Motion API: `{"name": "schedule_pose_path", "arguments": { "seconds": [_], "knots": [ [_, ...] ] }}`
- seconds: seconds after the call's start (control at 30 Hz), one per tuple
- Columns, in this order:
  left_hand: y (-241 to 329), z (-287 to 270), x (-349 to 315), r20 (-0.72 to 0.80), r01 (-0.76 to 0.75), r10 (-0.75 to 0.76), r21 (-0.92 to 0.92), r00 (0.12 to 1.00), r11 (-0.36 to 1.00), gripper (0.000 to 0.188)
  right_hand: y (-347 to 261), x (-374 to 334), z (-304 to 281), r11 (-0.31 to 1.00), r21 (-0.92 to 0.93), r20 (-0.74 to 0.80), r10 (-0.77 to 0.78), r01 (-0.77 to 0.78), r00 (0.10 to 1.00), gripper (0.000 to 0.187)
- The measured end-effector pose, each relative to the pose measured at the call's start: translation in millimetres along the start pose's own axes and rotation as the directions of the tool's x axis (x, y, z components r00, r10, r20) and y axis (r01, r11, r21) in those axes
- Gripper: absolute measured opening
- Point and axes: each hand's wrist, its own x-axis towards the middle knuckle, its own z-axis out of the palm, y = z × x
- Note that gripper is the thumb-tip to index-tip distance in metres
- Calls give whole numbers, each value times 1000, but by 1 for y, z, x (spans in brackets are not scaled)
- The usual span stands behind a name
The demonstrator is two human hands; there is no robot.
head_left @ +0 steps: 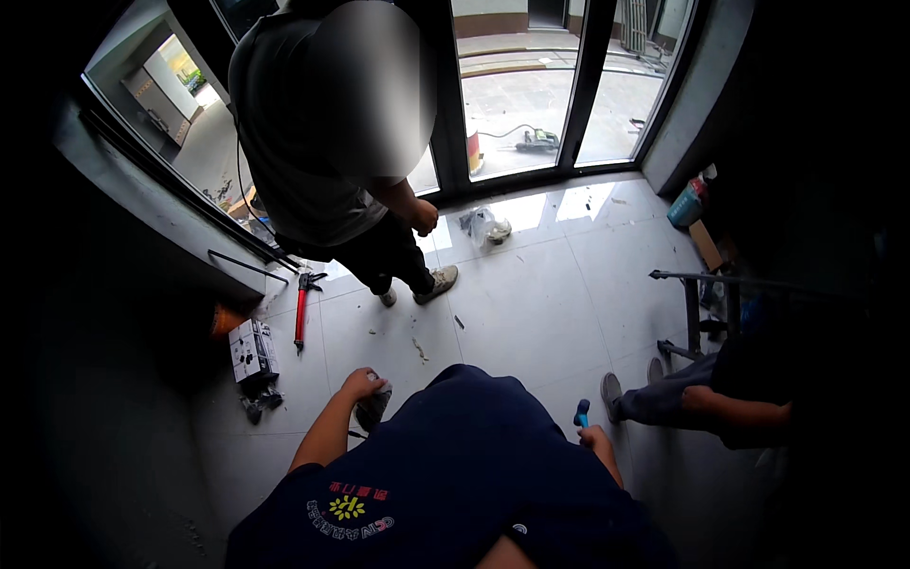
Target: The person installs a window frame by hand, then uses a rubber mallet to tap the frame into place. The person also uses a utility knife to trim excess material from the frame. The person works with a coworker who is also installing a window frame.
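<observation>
The left hand (360,383) is touching a dark thing (373,409), grip unclear; the right hand (594,438) is gripping a tool (582,412) above the floor (531,303). Near the floor's far edge a bag (487,228) is lying, contents unclear.

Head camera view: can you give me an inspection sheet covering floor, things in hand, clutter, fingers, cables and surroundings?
Surface: pale tiled floor, small debris scattered, bright patches by the doors.
Things in hand: blue-handled tool; dark object, kind unclear.
Clutter: red caulking gun, printed box, clear plastic bag.
Fingers: left hand holds the dark object; right hand grips the tool's handle.
Cables: cord beyond the glass, leading to a green machine.
Surroundings: dark-framed glass doors; one co-worker standing ahead, another at right; edges too dark to read.
</observation>
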Motion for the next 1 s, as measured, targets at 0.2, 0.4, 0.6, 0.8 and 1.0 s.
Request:
{"name": "schedule_pose_path", "arguments": {
  "seconds": [0.2, 0.4, 0.6, 0.8, 1.0],
  "knots": [
    [-20, -28, -6, 38, 31, -28, -73, 999, 997, 52, -14, -2, 71, 995, 59, 41, -86, 84, 995, 19],
    [-111, -26, -18, 155, 142, -141, 7, 978, 990, 62, -9, -32, 128, 995, -13, 128, -98, 101, 987, 20],
    [-206, -2, -10, 195, 228, -227, 15, 954, 973, 73, -8, -91, 144, 978, -187, 65, -77, 88, 995, 22],
    [-155, -16, 0, 177, 138, -138, 7, 974, 990, 65, -8, -130, 134, 940, -338, 40, -33, 45, 999, 23],
    [-97, -16, 17, 134, 20, -15, -41, 991, 999, 59, -10, -128, 126, 949, -310, 18, -55, 58, 998, 22]
  ]
}}
